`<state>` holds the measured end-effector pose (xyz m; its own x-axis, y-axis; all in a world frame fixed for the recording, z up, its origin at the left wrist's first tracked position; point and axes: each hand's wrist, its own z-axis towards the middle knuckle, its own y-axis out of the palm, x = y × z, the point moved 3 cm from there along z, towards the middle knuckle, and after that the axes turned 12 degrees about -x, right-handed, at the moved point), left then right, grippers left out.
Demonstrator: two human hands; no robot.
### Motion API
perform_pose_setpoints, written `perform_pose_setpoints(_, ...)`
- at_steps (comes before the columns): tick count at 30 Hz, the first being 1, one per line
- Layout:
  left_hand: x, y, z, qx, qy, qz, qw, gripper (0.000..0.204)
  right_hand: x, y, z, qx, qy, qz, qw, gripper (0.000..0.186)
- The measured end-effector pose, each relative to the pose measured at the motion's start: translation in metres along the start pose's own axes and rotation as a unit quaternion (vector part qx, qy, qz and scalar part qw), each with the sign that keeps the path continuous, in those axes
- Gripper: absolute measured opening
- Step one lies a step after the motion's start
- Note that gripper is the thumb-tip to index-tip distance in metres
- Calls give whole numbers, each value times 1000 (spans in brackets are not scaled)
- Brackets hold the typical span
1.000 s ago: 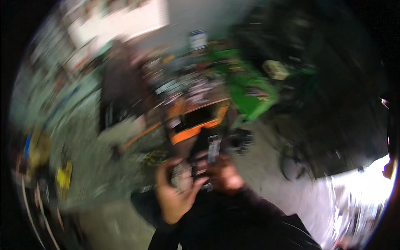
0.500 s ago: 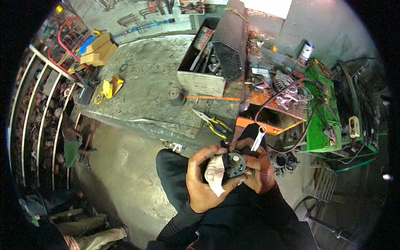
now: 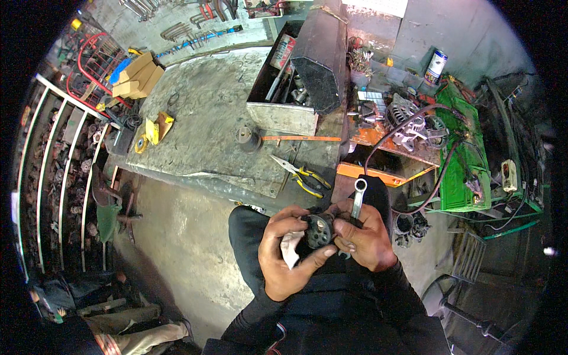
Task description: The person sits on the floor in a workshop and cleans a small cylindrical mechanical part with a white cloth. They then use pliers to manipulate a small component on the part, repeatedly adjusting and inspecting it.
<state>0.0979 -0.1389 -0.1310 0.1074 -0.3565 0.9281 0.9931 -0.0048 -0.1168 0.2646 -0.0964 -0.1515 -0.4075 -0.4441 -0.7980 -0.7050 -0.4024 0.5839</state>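
Note:
My left hand [image 3: 281, 254] is closed around a dark round metal part [image 3: 318, 235] with holes in its face and a crumpled white cloth [image 3: 291, 249]. My right hand [image 3: 365, 239] grips a steel combination wrench [image 3: 359, 200], its ring end raised, while the thumb and fingers also touch the round part. Both hands are held above my dark-clothed legs, in front of a workbench. Yellow-and-black long-nose pliers [image 3: 307, 180] lie on the bench just beyond them.
The grey bench [image 3: 198, 106] carries a metal toolbox [image 3: 278, 115] and yellow items [image 3: 157, 127]. An orange stand [image 3: 414, 165] with alternator parts, a green machine [image 3: 464, 160] and hoses stand right; a barred rack [image 3: 62, 189] stands left. Someone's trousered legs [image 3: 142, 337] appear lower left.
The blurred view has steadied on the bench. In the last half second my hands shifted slightly left, the wrench turned more upright, and less of the white cloth shows around the round part.

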Motion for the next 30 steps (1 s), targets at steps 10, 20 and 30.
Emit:
perform_pose_setpoints(10, -17, -7, -12, -7, -116, -26, 993, 34, 5, 8, 6, 89, -68, -148, 983, 24)
perform_pose_setpoints(20, -33, -9, -33, 42, -161, -146, 975, 32, 26, 0, 6, 68, -74, -337, 936, 22)
perform_pose_setpoints(30, -26, -6, -30, 46, -162, -105, 980, 44, 17, 6, 6, 64, -58, -280, 956, 22)
